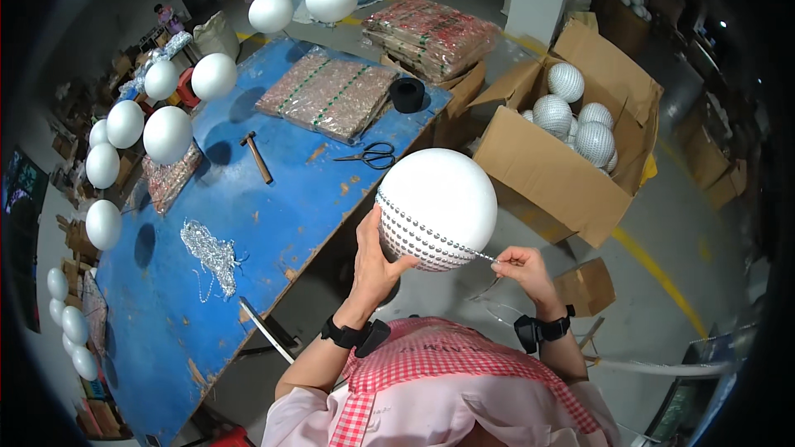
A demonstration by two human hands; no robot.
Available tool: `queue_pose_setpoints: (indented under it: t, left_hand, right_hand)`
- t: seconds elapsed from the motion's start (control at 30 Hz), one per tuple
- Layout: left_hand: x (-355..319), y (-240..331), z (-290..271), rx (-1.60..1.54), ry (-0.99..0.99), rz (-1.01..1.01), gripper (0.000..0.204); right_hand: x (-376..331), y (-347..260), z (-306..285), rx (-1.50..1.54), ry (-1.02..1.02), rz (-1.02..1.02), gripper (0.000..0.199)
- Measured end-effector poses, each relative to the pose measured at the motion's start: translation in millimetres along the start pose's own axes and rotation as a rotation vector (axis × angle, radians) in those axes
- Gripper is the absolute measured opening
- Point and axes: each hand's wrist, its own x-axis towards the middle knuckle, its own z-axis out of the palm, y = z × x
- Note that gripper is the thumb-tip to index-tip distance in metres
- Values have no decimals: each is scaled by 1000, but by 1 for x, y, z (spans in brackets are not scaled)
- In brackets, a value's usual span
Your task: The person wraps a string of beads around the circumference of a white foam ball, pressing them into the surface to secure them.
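A large white foam ball (439, 199) is in front of me, its lower part wrapped in rows of small silver beads and its upper part bare white. My left hand (377, 261) holds the ball from the lower left, fingers up along its side and thumb below. Pinched in my right hand (523, 271) is a silver bead string (483, 256), drawn taut from the ball's lower right edge. Thin loose strands dangle below my right hand. At the left, a heap of silver bead strings (211, 257) lies on the blue table (273, 228).
Scissors (377, 155), a hammer (257, 157), a black tape roll (407, 94) and a clear-wrapped pack (331, 93) lie on the table. Several plain white balls (168, 135) stand along its left side. An open cardboard box (551, 170) holds several beaded balls (595, 143) at the right.
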Motion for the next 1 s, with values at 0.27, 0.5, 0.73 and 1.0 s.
queue_pose_setpoints:
  t: [0.27, 0.5, 0.73, 1.0]
  left_hand:
    - [5, -8, -1, -354, -11, -155, 103]
    - [-3, -11, 14, -480, 151, -137, 76]
    - [-12, -4, 22, -142, 271, -182, 65]
    - [-5, 18, 27, -125, 162, -298, 111]
  right_hand:
    - [9, -8, 7, -7, -9, 17, 5]
    - [20, -19, -3, 48, -77, 48, 5]
    - [39, 2, -23, -54, -211, 53, 8]
    - [42, 0, -38, -123, -288, -3, 10]
